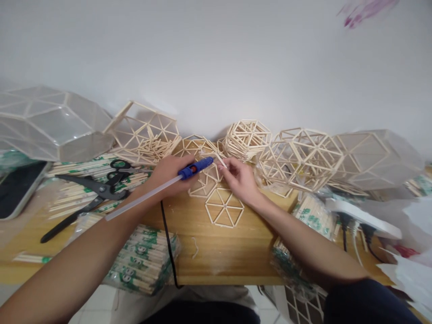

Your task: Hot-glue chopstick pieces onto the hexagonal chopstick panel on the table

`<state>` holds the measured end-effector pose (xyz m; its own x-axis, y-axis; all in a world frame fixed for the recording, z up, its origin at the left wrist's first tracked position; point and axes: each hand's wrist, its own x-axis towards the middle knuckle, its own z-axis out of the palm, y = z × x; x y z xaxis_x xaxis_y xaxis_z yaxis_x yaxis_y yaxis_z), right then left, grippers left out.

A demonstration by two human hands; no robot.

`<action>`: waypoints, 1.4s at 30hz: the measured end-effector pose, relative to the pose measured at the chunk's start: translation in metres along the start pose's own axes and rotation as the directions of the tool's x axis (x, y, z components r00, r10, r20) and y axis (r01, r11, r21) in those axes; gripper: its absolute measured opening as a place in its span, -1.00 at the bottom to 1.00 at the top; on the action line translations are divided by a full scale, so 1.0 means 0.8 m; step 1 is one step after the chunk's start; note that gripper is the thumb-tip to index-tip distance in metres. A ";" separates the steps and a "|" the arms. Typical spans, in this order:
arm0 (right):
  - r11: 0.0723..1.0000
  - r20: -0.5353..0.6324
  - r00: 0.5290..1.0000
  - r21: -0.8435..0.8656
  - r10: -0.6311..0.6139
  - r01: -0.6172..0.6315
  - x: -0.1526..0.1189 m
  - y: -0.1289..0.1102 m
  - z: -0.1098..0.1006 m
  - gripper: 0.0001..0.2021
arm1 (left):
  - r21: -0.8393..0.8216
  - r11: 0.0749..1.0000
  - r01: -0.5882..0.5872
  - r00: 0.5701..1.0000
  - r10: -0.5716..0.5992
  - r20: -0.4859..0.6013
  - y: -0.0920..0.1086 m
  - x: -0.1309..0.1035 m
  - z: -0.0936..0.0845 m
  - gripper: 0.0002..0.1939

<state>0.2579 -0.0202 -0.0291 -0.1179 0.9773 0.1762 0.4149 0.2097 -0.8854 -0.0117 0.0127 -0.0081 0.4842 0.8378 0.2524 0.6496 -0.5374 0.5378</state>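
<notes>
My left hand (172, 173) is closed around a blue hot glue gun (197, 168). A long translucent glue stick (145, 196) trails from its back end over my forearm. The gun's nose points right, close to a short wooden stick (221, 161) pinched between the thumb and fingers of my right hand (239, 177). Whether the nozzle touches the stick I cannot tell. Below my hands a flat hexagon of wooden sticks (225, 207) lies on the table. Another stick frame (203, 185) lies just behind it, partly hidden by my hands.
Stick lattices, including a round one (248, 137) and a large frame (300, 157), line the wall. Scissors (119, 173) and black cutters (94, 189) lie left. Packed chopsticks (141, 258) sit in front, beside a black cord (168, 243). A power strip (364, 218) is at right.
</notes>
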 end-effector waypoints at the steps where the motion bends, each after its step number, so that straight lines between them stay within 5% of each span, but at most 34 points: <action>1: 1.000 -0.001 1.000 0.003 -0.003 0.003 0.000 0.000 0.000 -0.60 | 0.001 1.000 0.007 1.000 -0.007 0.002 0.001 0.000 0.000 -0.70; 42: 0.997 -0.075 0.994 -0.023 0.077 -0.079 0.001 0.004 0.005 -0.57 | 0.092 0.995 0.040 0.999 -0.041 0.009 0.002 0.002 -0.006 -0.73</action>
<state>0.2555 -0.0188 -0.0339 -0.0177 0.9901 0.1393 0.4439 0.1326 -0.8862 -0.0125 0.0136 -0.0032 0.4626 0.8580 0.2232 0.7192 -0.5104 0.4715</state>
